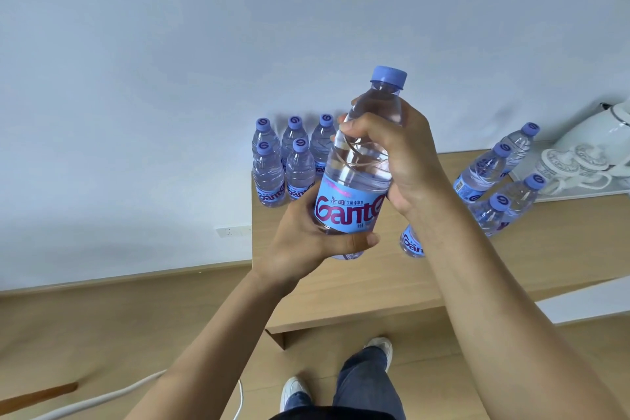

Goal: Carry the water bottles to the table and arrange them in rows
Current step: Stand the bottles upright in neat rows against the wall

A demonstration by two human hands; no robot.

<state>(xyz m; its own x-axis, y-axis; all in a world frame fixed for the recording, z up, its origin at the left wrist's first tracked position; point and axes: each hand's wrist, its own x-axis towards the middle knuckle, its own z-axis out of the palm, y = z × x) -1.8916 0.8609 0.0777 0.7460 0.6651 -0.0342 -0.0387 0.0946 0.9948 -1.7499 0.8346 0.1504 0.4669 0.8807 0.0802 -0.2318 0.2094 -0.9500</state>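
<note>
I hold one clear water bottle [358, 181] with a blue cap and blue label upright in the air above the wooden table [341, 286]. My left hand [306, 239] grips its lower part under the label. My right hand [399, 153] grips its upper body below the cap. Several matching bottles [283, 160] stand in two short rows at the table's far left corner, against the wall. Another group of bottles [497, 177] stands loosely at the right. One more bottle [410, 244] is partly hidden behind my right forearm.
A white kettle [600, 133] and white cups [572, 167] sit on a tray at the table's far right. A wall socket [233, 232] is left of the table. A white cable [102, 399] runs over the wooden floor near my feet.
</note>
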